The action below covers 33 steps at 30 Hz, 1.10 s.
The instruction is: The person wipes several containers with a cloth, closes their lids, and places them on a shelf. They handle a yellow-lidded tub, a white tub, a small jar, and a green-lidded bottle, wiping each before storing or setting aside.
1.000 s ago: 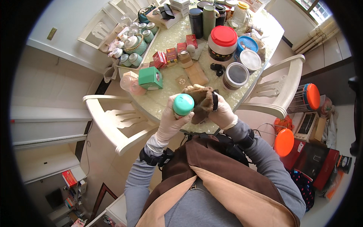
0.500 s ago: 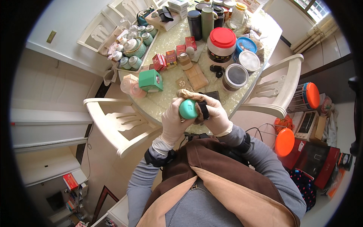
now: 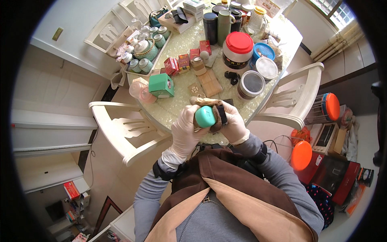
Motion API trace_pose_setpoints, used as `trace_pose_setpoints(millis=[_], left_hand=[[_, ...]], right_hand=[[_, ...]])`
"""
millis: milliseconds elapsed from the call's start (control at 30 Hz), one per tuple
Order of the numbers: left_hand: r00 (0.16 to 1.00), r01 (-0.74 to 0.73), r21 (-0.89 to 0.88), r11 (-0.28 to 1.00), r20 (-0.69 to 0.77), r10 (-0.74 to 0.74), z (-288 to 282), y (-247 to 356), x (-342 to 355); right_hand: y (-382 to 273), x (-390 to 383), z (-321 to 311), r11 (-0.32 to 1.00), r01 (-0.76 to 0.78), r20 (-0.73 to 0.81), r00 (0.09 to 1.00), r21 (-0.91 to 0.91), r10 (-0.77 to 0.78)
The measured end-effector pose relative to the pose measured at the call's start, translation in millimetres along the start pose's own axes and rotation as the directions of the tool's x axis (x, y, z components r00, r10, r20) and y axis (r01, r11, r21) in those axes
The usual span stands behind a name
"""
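Note:
Close to my body, both gloved hands meet at the near edge of the table. My left hand is closed round the side of a rounded turquoise container, thumb beneath it. A brown fuzzy cover with a black band wraps the container's far and right sides. My right hand grips this cover from the right, its fingers curled behind and partly hidden. Just beyond the hands lie a wooden board and a small bottle with a beige cap.
A green box and a pink translucent bottle stand at left, near a tea set on a tray. Red boxes, a red-lidded jar and a clear-lidded tub occupy the table. White chairs flank it.
The turquoise container has shifted slightly right and turned in my hands, its rounded end now facing more to the right. Both hands keep their hold.

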<state>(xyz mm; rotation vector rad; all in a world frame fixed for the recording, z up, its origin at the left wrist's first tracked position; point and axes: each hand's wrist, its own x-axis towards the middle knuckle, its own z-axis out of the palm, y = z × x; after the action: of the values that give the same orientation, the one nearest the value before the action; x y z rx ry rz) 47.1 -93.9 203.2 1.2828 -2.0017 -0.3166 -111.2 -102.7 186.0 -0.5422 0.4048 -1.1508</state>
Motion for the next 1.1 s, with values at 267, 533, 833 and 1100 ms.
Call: trace_pose_setpoints(millis=[267,533,833,1100], left_hand=[[0.999,0.012,0.485,0.874,-0.042,0.01,-5.0,19.0,12.5],[0.995,0.093,0.117,0.989,0.019,-0.096,1.6,24.1,8.6],[0.985,0.167,0.061,0.984,0.035,-0.169,-14.4,34.2,7.1],[0.998,-0.024,0.316,0.948,0.07,0.002,-10.7,23.1,5.8]], right_hand=[[3.3,-11.7,16.0,0.939,0.225,-0.028,0.97,-0.26,-0.24],[0.1,-5.6,22.7,0.82,0.183,-0.039,0.97,-0.542,-0.242],[-28.4,-9.9,4.8,0.939,0.068,0.218,0.976,-0.338,0.008],[-20.7,-7.9,-3.6,0.67,0.149,0.077,0.988,-0.727,-0.135]])
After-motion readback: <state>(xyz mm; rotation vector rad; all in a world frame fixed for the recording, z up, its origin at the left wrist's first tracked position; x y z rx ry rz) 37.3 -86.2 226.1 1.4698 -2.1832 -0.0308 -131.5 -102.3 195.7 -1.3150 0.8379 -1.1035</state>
